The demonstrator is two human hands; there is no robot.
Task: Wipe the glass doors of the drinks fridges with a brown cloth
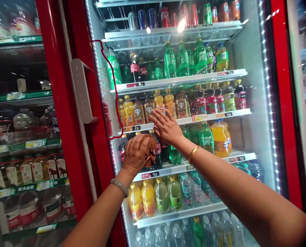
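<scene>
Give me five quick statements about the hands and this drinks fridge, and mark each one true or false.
1. The left hand grips a brown cloth against the glass door. True.
2. The right hand is clenched in a fist. False: it lies flat on the glass with fingers spread.
3. The right wrist wears a gold bangle. True.
4. The fridge frame is blue. False: it is red.
5. The door handle is to the right of both hands. False: it is up and to their left.
</scene>
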